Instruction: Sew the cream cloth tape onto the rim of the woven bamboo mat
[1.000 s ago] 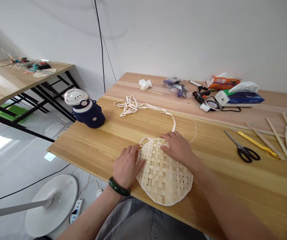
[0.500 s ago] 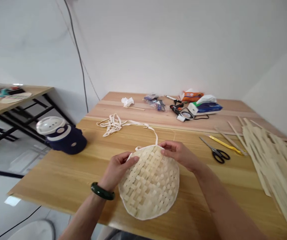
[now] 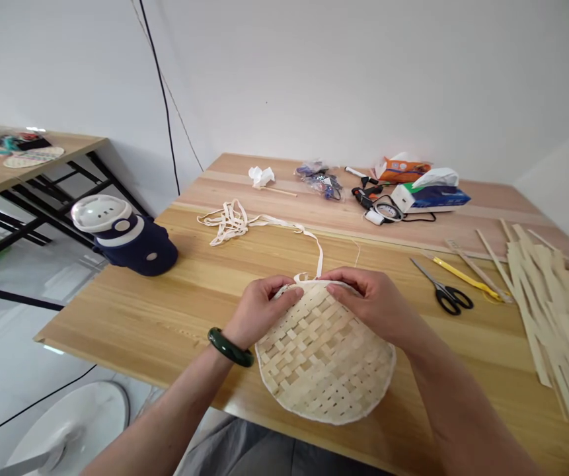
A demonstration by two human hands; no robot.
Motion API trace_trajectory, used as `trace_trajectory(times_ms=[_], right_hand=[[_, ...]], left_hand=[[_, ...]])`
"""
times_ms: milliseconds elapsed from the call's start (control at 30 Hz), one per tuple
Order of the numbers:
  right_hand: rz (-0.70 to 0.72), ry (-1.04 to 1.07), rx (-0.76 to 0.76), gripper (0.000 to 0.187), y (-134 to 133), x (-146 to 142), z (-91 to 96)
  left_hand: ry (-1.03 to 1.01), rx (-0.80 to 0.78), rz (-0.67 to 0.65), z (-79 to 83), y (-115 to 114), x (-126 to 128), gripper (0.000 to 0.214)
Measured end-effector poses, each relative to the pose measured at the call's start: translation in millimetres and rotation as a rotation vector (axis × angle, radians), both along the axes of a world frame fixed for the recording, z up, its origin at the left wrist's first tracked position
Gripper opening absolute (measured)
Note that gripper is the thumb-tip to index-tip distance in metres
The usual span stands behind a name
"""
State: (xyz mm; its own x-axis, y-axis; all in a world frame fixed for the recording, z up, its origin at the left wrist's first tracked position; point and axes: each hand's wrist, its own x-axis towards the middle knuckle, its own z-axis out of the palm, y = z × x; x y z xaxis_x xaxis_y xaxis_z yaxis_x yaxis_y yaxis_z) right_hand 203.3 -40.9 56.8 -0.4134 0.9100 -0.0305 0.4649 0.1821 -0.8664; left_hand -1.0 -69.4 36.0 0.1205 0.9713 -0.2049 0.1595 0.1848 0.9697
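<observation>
A round panel woven from pale flat strips is tilted up off the table edge, its rim bound with white tape. My left hand pinches its upper left rim, thumb on the front face and fingers behind. On the upper right rim my right hand grips the same way, its fingertips hidden behind the panel. Between the two hands a small loop of the binding stands off the rim. From there a white fabric tape runs across the table to a loose tangle.
Right of the panel lie black-handled scissors, a yellow tool and a heap of thin wooden strips. Along the back are a glue gun, tissue packs and plastic bags. A blue-and-white jug stands at the left.
The camera view has shifted, and most of the scene sits differently in the frame. Both hands keep their hold on the rim, closer together, and the panel appears turned.
</observation>
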Motion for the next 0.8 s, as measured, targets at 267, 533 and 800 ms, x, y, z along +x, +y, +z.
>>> trace_trajectory(times_ms=[267, 533, 800], right_hand=[[-0.028, -0.019, 0.061, 0.023, -16, -1, 4.8], [0.011, -0.032, 0.176, 0.013, -20, -16, 9.2], [0.035, -0.09, 0.435, 0.014, -23, -21, -0.5]], left_hand=[[-0.079, -0.066, 0.046, 4.6, -8, 7, 0.025], [-0.04, -0.051, 0.056, 13.7, -15, 10, 0.022], [-0.065, -0.033, 0.058, 14.9, -18, 11, 0.022]])
